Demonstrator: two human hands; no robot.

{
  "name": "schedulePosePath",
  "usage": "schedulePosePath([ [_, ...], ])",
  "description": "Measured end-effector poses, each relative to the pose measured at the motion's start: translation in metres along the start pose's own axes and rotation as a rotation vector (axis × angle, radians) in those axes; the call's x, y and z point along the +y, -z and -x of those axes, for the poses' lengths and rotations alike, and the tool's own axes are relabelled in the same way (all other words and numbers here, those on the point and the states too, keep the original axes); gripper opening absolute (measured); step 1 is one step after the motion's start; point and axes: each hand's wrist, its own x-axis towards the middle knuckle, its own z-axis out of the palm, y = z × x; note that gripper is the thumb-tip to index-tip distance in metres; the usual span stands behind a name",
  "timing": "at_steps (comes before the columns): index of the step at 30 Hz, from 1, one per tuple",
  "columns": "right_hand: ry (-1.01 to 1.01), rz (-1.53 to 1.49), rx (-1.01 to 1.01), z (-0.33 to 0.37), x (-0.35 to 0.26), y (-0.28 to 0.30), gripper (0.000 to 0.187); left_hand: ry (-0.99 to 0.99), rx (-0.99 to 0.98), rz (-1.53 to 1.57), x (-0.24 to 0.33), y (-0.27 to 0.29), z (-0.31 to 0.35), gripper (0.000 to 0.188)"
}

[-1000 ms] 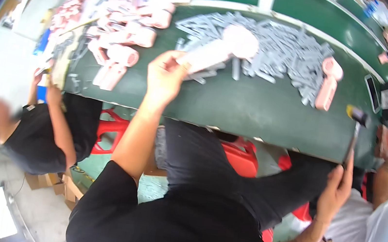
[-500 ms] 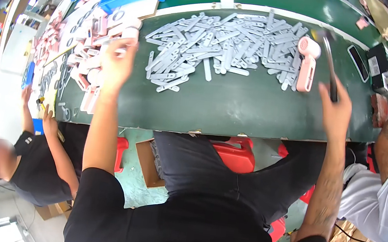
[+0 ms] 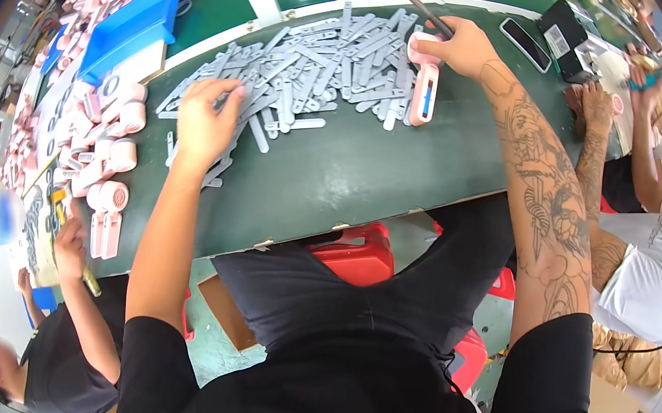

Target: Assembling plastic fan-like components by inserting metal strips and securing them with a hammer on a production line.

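A hammer with a dark handle (image 3: 421, 8) is gripped in my right hand (image 3: 471, 48), its head pointing up and to the left. Just below, the thumb of that hand lies at the round head of a pink handheld fan body (image 3: 418, 111), whose handle shows a blue strip in its slot. My left hand (image 3: 205, 119) hovers by the left part of a heap of grey flat plastic strips (image 3: 308, 66). Its fingers are curled, thumb and fingertips close together; whatever may be between them is too small to tell.
Pink fan bodies (image 3: 122, 154) and a blue tray (image 3: 129, 28) lie at the left. A phone (image 3: 525, 45) and a black box (image 3: 569, 39) sit at the far right. Co-workers work on both sides. A red stool (image 3: 358, 254) stands under the green table (image 3: 335, 178).
My left hand has gone from the pink pile to the grey strips. My right hand has brought the hammer over to the single pink fan body. The view has swung right.
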Motion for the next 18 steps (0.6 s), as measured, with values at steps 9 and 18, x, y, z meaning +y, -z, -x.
schedulePosePath([
  [9, -0.192, -0.121, 0.266, 0.141, -0.028, 0.002, 0.070, 0.217, -0.281, 0.633, 0.128, -0.002, 0.063, 0.022],
  [18, -0.234, -0.455, 0.558, 0.224, -0.041, -0.082, 0.055, 0.089, -0.146, 0.574, 0.201, -0.071, 0.115, 0.017],
])
